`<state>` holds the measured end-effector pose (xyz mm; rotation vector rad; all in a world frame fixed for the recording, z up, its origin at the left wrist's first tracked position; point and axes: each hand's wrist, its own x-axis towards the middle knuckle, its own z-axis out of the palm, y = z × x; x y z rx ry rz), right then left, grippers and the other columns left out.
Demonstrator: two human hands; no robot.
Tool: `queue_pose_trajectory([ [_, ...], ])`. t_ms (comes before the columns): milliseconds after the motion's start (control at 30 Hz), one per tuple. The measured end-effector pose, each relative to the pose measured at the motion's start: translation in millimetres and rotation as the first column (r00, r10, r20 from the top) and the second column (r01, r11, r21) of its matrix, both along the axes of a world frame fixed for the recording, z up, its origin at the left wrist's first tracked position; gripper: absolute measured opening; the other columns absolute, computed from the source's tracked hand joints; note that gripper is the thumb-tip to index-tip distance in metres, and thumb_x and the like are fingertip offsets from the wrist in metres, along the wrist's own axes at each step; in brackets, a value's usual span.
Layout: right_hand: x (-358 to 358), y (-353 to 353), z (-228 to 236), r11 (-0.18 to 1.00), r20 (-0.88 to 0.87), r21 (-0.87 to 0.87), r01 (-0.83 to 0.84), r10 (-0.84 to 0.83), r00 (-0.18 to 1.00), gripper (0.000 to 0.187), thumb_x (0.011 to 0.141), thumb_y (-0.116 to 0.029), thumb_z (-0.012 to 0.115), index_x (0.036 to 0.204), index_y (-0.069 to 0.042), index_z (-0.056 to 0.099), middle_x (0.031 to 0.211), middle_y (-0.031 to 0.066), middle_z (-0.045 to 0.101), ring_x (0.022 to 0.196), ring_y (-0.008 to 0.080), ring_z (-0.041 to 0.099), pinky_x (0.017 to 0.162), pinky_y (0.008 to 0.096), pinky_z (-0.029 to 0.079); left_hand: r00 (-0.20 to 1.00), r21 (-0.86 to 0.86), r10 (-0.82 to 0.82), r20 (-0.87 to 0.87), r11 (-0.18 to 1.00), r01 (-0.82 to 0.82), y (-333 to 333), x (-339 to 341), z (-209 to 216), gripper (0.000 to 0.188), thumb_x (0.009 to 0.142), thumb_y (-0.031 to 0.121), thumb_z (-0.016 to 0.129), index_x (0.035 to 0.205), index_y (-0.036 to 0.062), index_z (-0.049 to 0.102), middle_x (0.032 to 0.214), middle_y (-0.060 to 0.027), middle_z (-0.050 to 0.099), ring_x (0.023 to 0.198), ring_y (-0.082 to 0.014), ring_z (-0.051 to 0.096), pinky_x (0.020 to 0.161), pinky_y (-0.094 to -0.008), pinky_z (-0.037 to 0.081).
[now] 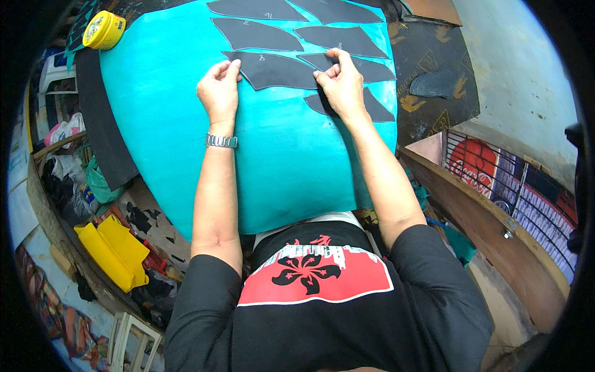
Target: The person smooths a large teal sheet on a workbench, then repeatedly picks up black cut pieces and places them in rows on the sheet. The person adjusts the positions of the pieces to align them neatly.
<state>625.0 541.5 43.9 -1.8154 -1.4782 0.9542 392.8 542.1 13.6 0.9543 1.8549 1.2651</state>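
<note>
A dark piece lies on the turquoise sheet, toward its far side, between the two hands. Its long axis runs left to right, dipping slightly to the right — the narrow tip points left and a little away from the person. The left hand is at that tip, thumb and forefinger close together on its edge; whether they pinch it, I cannot tell. The right hand is at the other end — thumb at the piece's right edge, forefinger bent and a little apart from it; a firm grip cannot be made out. Similar dark cutouts lie beyond and to the right, and a yellow tub stands at the far left.
</note>
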Motion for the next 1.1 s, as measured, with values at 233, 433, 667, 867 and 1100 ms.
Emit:
queue_pose_trajectory([
  [233,-0.4,3.4,1.5,1.000,0.056,0.004,-0.005,0.005,0.998,0.051,0.078,-0.008,0.076,0.124,-0.003,0.056,0.070,0.0029,0.062,0.066,0.0116,0.061,0.066,0.0289,0.050,0.994,-0.056,-0.018,-0.110,0.998,0.012,2.7,1.4,2.4,0.031,0.084,0.019,0.080,0.101,-0.0053,0.072,0.083,-0.0071,0.074,0.068,-0.0088,0.068,0.063,-0.0219,0.053],
  [433,-4.1,5.5,-1.1,1.000,0.154,-0.018,-0.011,0.013,0.988,0.054,0.076,-0.012,0.078,0.124,-0.004,0.056,0.071,0.0047,0.062,0.069,0.0163,0.064,0.070,0.0330,0.052,0.959,-0.075,-0.019,-0.282,0.997,-0.002,5.4,3.5,5.7,0.022,0.079,0.022,0.079,0.089,0.0028,0.076,0.078,-0.0091,0.074,0.070,-0.0168,0.071,0.069,-0.0315,0.056],
  [667,2.8,10.4,2.1,0.999,0.358,-0.031,-0.037,0.046,0.932,0.074,0.075,-0.016,0.080,0.140,-0.007,0.045,0.071,0.0068,0.063,0.072,0.0230,0.067,0.074,0.0382,0.053,0.875,-0.157,-0.083,-0.477,0.988,0.008,8.8,4.9,15.0,0.040,0.076,0.025,0.077,0.109,0.0075,0.064,0.075,-0.0066,0.070,0.072,-0.0270,0.068,0.071,-0.0415,0.054],
  [867,7.8,1.0,6.7,0.999,0.186,-0.036,-0.022,0.028,0.982,0.082,0.076,-0.013,0.077,0.148,-0.012,0.038,0.066,0.0044,0.059,0.068,0.0180,0.063,0.071,0.0364,0.051,0.860,-0.223,-0.130,-0.494,0.975,0.019,6.4,7.9,29.7,0.052,0.078,0.021,0.075,0.125,0.0092,0.056,0.093,-0.0098,0.068,0.087,-0.0311,0.066,0.078,-0.0433,0.053],
  [1100,12.6,2.6,8.8,0.993,0.110,-0.076,-0.093,0.101,0.989,0.083,0.077,-0.011,0.074,0.149,-0.009,0.035,0.076,0.0121,0.067,0.078,0.0314,0.070,0.075,0.0434,0.054,0.228,-0.234,-0.622,-0.749,0.570,0.787,-21.6,40.2,22.9,0.061,0.088,0.052,0.064,0.139,0.0186,0.054,0.149,-0.0137,0.045,0.141,-0.0341,0.036,0.117,-0.0555,0.025],
])
